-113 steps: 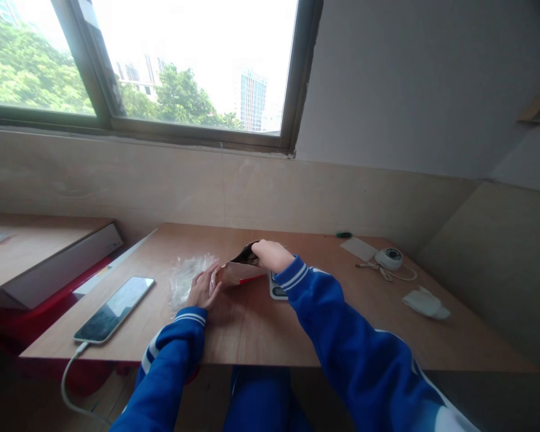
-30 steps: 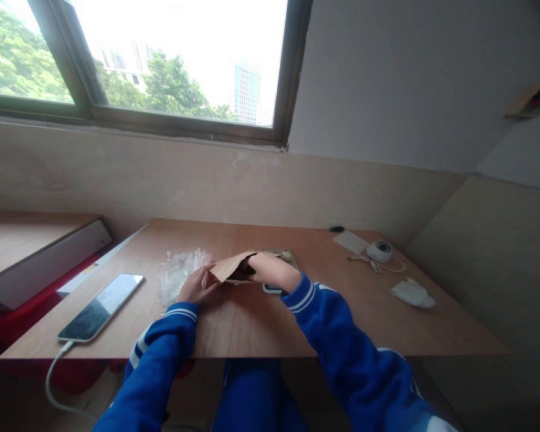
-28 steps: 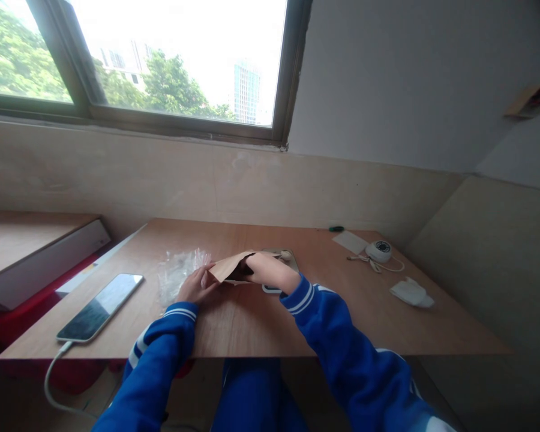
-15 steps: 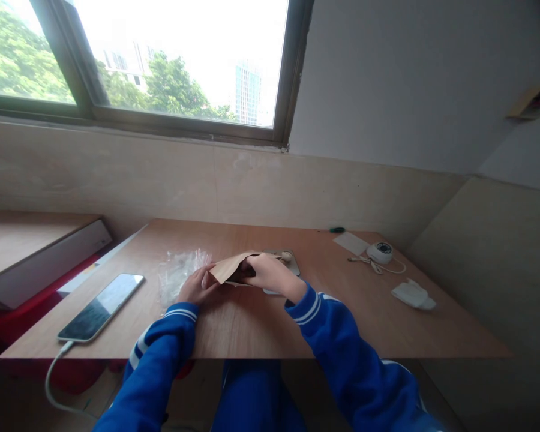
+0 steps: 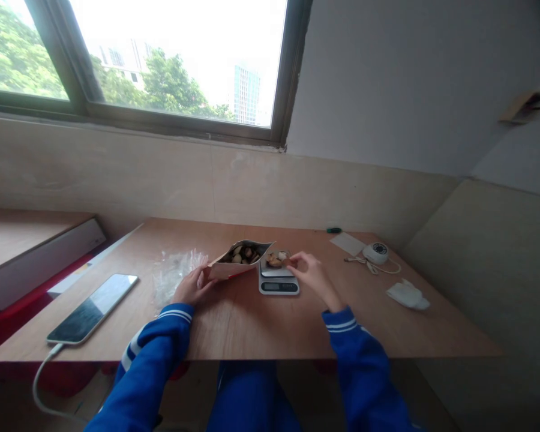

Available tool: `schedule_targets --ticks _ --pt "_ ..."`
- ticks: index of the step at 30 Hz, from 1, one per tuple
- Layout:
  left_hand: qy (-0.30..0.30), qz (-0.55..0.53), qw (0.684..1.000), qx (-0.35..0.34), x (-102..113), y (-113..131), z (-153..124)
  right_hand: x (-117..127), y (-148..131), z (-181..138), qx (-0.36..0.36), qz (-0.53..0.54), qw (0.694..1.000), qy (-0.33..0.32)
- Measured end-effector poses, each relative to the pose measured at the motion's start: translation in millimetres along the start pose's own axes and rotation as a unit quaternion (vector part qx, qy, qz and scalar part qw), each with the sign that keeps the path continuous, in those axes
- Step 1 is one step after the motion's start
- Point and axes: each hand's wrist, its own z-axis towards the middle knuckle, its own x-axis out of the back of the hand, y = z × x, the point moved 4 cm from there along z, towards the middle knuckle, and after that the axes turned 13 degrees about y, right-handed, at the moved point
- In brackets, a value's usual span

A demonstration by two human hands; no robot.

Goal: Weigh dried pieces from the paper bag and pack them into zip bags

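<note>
My left hand (image 5: 193, 287) grips the left edge of a brown paper bag (image 5: 225, 271), which lies on the table with its mouth spread open. Inside are several dark and pale dried pieces (image 5: 243, 254), perhaps dried mushrooms. To the right of the bag stands a small white kitchen scale (image 5: 279, 285) with a dark display. A little heap of tan and whitish dried pieces (image 5: 275, 259) rests on its plate. My right hand (image 5: 310, 273) is at the plate's right side, fingertips pinched on what looks like a small brown piece (image 5: 290, 262).
Clear plastic bags (image 5: 173, 275) lie left of my left hand. Farther left is a phone (image 5: 92, 309) with a cable. At the right are a white dome camera (image 5: 375, 252), a white paper (image 5: 347, 243), a crumpled white wrapper (image 5: 407, 294) and a green object (image 5: 333, 230).
My right hand has come out of the paper bag and moved right to the scale. The bag's mouth now shows its contents, and the scale is largely uncovered.
</note>
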Motion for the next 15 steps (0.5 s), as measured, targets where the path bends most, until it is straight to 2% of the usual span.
schedule_targets --ticks 3,7,11,15 --pt "-0.003 -0.005 1.000 0.011 1.3 1.4 0.8 -33.8 38.0 -16.6 0.030 -0.082 0.995 -0.042" --pt "-0.008 -0.008 1.000 0.026 2.9 2.7 1.2 -60.8 60.8 -23.5 0.065 -0.129 0.989 -0.043" --pt "-0.019 -0.006 0.999 0.040 3.0 2.1 1.0 -59.0 64.9 -27.1 0.067 -0.133 0.989 -0.011" --pt "-0.042 -0.005 0.997 0.063 1.0 0.6 1.3 -34.2 76.8 -45.1 0.022 -0.097 0.993 0.056"
